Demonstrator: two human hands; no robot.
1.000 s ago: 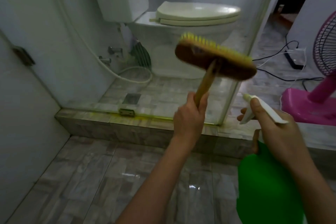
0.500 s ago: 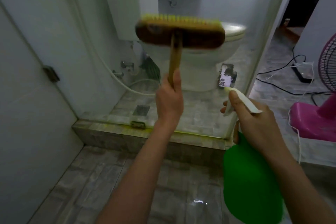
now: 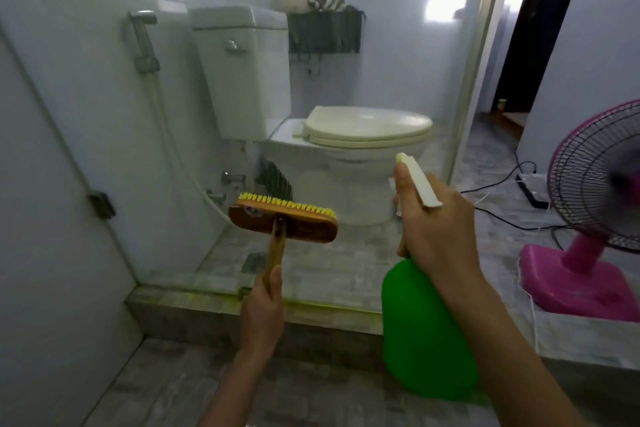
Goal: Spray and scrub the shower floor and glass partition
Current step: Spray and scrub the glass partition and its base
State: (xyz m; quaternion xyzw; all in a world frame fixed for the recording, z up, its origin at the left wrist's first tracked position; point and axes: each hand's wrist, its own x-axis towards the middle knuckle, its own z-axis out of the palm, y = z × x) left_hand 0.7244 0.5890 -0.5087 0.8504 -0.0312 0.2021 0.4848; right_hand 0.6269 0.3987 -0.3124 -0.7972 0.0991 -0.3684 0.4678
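Two hands raised in the head view, each wrapped around a tool. Left hand (image 3: pixel 263 312) clamped on the wooden handle of the scrub brush (image 3: pixel 283 221), thumb laid along the shaft; brush head up and forward of that hand, tilted slightly down to the right, yellow bristles turned away toward the glass partition (image 3: pixel 398 55). Whether the bristles touch the glass cannot be told. Right hand (image 3: pixel 436 236) closed around the neck of the green spray bottle (image 3: pixel 426 333), a fingertip resting on the top of the white trigger head near its nozzle, nozzle pointing up and away toward the glass; bottle body hanging below and to the near side of that hand.

Beyond both hands, through the glass, tiled shower floor (image 3: pixel 329 270) raised on a stone curb (image 3: pixel 194 305) just past the left wrist, a yellowish line running along the foot of the glass. Farther back, toilet (image 3: pixel 363 149) with lid down, cistern up and left of the brush, sprayer hose (image 3: pixel 166 135) on the wall well left of the left hand. Pink floor fan (image 3: pixel 595 204) off to the right of the right hand, with black cables (image 3: pixel 502 180) trailing across the floor between the fan and the partition edge.
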